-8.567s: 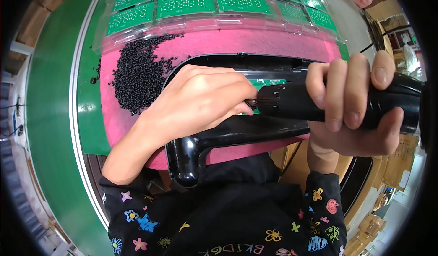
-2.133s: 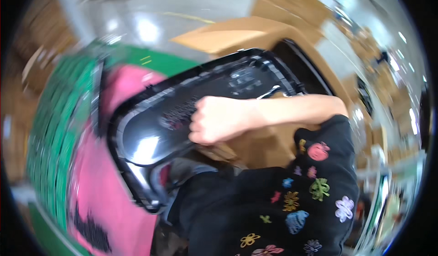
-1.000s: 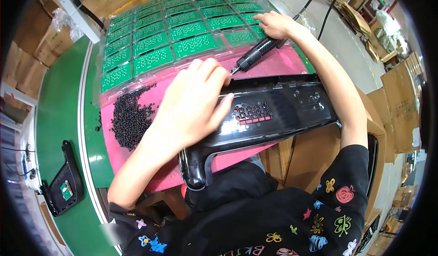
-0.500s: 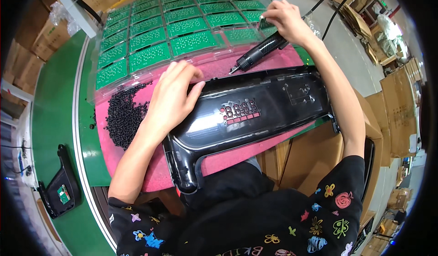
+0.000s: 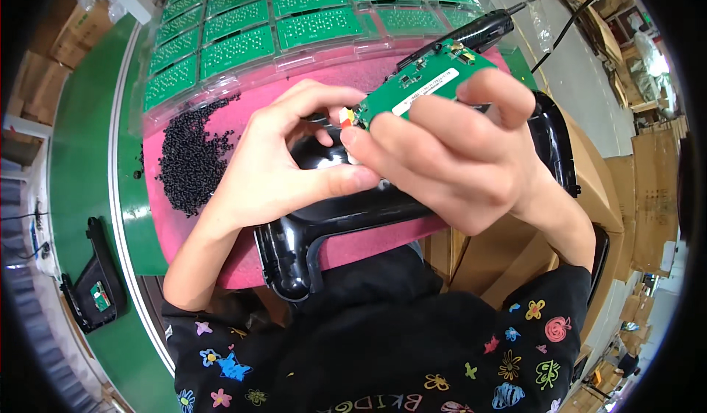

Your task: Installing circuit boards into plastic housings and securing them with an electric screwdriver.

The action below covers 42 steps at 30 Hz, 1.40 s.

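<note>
A green circuit board (image 5: pixel 390 91) with a white label and a small white, yellow and red connector at its near-left end is gripped in my right hand (image 5: pixel 471 152). My left hand (image 5: pixel 276 152) curves around that connector end, its thumb and fingers apart; whether its fingertips touch the board is hard to tell. Beneath both hands lies a glossy black plastic housing (image 5: pixel 350 213), its middle mostly covered by them. Behind the board, a black electric screwdriver (image 5: pixel 482 32) rests with its tip hidden.
Clear trays of green circuit boards (image 5: pixel 313 26) fill the far side of the pink mat (image 5: pixel 353 255). A heap of small black screws (image 5: pixel 193 163) lies left of my left hand. Another black housing part (image 5: pixel 96 277) sits on the green table at left. Cardboard boxes (image 5: pixel 600 192) stand at right.
My right hand has brought the circuit board from the far trays toward me, over the housing. My left hand has left the housing's edge and moved right to the board's connector end.
</note>
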{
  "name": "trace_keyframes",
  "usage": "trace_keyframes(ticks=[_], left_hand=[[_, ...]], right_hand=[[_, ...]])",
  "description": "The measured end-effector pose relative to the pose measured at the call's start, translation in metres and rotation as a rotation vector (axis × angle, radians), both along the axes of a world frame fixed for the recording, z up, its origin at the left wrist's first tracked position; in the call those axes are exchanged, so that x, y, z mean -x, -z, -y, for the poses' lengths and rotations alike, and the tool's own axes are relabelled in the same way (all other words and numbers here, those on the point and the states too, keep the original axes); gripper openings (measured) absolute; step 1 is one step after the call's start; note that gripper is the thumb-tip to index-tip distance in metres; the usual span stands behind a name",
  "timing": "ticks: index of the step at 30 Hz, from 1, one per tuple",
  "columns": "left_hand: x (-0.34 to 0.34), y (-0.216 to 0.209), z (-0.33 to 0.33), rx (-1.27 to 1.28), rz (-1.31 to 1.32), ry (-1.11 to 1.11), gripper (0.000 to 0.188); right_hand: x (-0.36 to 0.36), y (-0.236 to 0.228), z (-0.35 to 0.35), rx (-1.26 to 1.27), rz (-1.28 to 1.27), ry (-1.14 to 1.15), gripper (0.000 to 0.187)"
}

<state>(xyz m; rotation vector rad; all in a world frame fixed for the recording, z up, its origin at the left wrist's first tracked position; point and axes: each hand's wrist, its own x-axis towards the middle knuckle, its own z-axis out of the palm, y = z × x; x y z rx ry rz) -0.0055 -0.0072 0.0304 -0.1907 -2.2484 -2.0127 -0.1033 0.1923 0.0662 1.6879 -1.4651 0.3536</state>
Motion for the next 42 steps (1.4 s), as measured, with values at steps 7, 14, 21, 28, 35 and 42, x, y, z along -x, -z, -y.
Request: trace_keyframes(ticks=[7,14,21,28,35,42], left_hand=[[0.001,-0.008,0.009,0.346,-0.180,-0.119,0.067],[0.000,-0.010,0.013,0.594,-0.314,0.215,0.075],[-0.007,-0.007,0.016,0.743,-0.142,0.473,0.060],[0.000,-0.006,0.028,0.742,-0.140,0.463,0.056],[0.003,-0.001,0.030,0.851,-0.085,0.263,0.061],[0.008,0.005,0.024,0.933,-0.044,0.113,0.064]], right_hand=[[0.006,-0.032,-0.019,-0.114,0.368,0.191,0.044],[-0.001,-0.003,-0.058,-0.280,1.369,0.309,0.018],[-0.013,0.016,-0.079,-0.520,1.647,0.087,0.015],[-0.006,0.014,-0.067,-0.605,1.601,0.112,0.055],[0.012,0.039,-0.061,-0.387,1.382,0.158,0.057],[0.020,0.052,-0.050,-0.350,1.331,0.259,0.059]])
